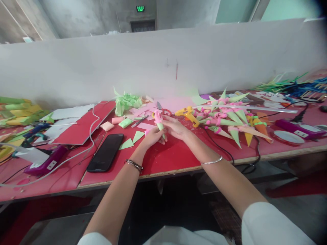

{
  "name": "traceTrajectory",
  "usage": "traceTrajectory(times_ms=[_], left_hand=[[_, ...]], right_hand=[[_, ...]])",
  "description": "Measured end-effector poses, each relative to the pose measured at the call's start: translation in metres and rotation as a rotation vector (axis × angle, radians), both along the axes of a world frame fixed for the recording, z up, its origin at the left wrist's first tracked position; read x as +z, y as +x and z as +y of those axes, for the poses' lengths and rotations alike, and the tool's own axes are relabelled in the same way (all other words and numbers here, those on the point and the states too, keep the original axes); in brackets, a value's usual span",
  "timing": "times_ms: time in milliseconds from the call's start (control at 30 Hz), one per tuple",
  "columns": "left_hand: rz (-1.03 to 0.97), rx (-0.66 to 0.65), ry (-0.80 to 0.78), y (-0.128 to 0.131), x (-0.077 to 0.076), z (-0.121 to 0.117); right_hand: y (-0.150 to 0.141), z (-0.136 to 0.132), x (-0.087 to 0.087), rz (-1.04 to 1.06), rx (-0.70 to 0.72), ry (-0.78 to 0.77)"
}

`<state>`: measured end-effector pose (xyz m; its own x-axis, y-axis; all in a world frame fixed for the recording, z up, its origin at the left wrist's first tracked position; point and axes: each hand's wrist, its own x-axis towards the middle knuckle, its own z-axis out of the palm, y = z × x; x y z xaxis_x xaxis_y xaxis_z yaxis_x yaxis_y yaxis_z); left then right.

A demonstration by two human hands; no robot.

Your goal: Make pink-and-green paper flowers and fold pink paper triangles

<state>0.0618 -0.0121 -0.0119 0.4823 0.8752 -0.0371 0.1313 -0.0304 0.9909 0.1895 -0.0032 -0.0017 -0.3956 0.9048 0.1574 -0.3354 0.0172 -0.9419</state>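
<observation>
Head view: near-upright paper flower (pixel 158 118), green tip downward

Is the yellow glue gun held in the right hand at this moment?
No, the yellow glue gun lies on the red table, apart from the right hand.

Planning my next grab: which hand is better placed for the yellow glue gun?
Probably your right hand: it's nearer the glue gun, while your left hand, farther off, holds the paper flower.
</observation>
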Motion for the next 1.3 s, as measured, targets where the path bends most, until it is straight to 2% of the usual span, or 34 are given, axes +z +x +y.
traceTrajectory(times_ms=[100, 300, 400, 467, 567, 667, 833, 967, 1300], left_hand=[[0.004, 0.0, -0.003, 0.0, 0.001, -0.001], [-0.015, 0.015, -0.017, 0.001, 0.0, -0.001], [-0.055, 0.052, -0.026, 0.0, 0.002, 0.0], [-0.109, 0.129, -0.014, -0.002, 0.005, 0.002], [-0.216, 0.339, 0.04, -0.008, 0.009, 0.009], [-0.266, 0.537, 0.075, -0.012, 0.006, 0.015], [-0.238, 0.67, 0.058, -0.012, -0.005, 0.021], [-0.234, 0.689, 0.022, -0.01, -0.005, 0.02], [-0.246, 0.737, -0.001, -0.012, -0.001, 0.019]], right_hand=[[0.001, 0.0, -0.002, -0.053, 0.081, 0.013], [0.001, 0.0, -0.003, -0.079, 0.018, 0.039], [0.0, 0.001, 0.0, -0.139, -0.033, 0.124], [0.001, 0.002, 0.001, -0.267, -0.176, 0.192], [0.004, 0.006, -0.002, -0.461, -0.396, 0.235], [0.009, 0.01, -0.009, -0.579, -0.458, 0.231], [0.01, 0.012, -0.014, -0.674, -0.414, 0.221], [0.003, 0.01, -0.012, -0.644, -0.325, 0.21], [-0.001, 0.009, -0.015, -0.495, -0.272, 0.186]])
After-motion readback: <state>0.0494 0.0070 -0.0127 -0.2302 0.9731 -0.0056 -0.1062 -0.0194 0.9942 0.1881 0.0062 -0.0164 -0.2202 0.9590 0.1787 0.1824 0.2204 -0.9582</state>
